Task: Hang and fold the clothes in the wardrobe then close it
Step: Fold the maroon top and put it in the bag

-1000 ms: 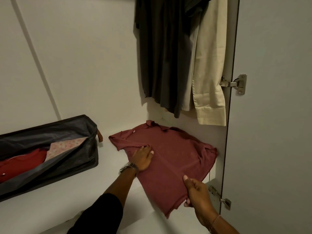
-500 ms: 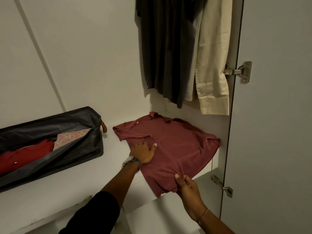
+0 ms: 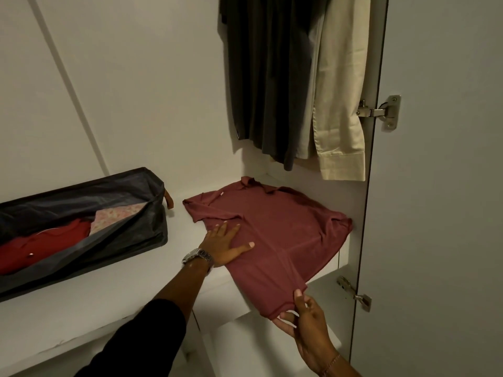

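Note:
A maroon polo shirt (image 3: 275,232) lies spread on the white wardrobe shelf (image 3: 89,303), collar toward the back wall. My left hand (image 3: 221,244), with a wristwatch, presses flat on the shirt's left side, fingers straight. My right hand (image 3: 303,319) pinches the shirt's hem at the shelf's front edge, where the fabric overhangs slightly. Dark garments (image 3: 261,77) and a cream shirt (image 3: 339,91) hang above the shirt at the right.
A dark fabric storage bag (image 3: 89,191) lies open on the shelf at left, with a red garment (image 3: 40,246) and a floral cloth inside. The open wardrobe door (image 3: 441,186) stands at right, with hinges on its inner edge. A lower shelf shows beneath.
My right hand has drawn the hem back toward the shelf's front edge, stretching the shirt flatter. My left hand has spread its fingers on the fabric.

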